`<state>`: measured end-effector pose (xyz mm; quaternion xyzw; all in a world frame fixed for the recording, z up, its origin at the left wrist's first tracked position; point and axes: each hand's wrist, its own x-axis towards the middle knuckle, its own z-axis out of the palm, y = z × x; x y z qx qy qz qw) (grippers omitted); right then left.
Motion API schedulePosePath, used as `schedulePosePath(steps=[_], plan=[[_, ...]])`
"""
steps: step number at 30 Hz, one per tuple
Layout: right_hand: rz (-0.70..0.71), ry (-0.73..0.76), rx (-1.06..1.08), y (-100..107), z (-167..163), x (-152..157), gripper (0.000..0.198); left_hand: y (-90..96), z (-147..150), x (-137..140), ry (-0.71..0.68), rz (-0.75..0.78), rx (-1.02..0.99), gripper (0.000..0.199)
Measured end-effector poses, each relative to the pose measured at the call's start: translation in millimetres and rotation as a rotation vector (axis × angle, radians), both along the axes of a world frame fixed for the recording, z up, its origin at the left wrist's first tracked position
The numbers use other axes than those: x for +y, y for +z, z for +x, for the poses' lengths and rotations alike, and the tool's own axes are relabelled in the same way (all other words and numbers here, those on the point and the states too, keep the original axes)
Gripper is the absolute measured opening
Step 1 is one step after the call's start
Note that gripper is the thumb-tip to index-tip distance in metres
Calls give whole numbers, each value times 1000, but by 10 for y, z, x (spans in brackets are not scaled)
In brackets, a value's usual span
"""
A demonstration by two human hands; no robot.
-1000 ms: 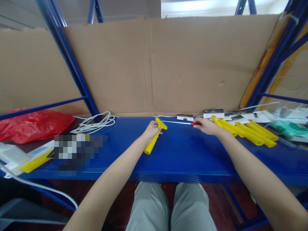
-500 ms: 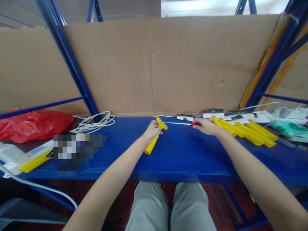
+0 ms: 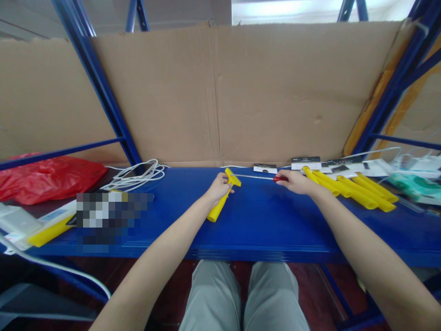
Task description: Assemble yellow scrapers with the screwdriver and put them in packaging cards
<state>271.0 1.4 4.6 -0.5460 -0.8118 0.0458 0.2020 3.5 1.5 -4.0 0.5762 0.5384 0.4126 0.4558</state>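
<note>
My left hand is closed around a yellow T-shaped plastic handle, whose wide head points away from me and to the right. Closed on the red grip of a long screwdriver is my right hand. The screwdriver's thin metal shaft runs left, and its tip meets the head of the yellow handle. Both are held over the blue shelf. My left fingers hide part of the handle's neck.
Several yellow tubular handles lie at the right beside black-and-white cards. A coiled white cable and a red plastic bag are at the left. A cardboard sheet stands behind the shelf, between blue posts.
Hardly anything differs. Both hands, the yellow handle and the screwdriver keep nearly the same place, with only a tiny shift to the right.
</note>
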Motion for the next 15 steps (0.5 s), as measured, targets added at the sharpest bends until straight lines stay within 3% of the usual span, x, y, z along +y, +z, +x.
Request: schedulePosePath(steps=[6,15], plan=[[-28,47,-1,-13,31,11,15,-10,0,16,0,10,30,29],[19,50,0,44,-36,-53,14,-50,-43,73,26,104,239,34]])
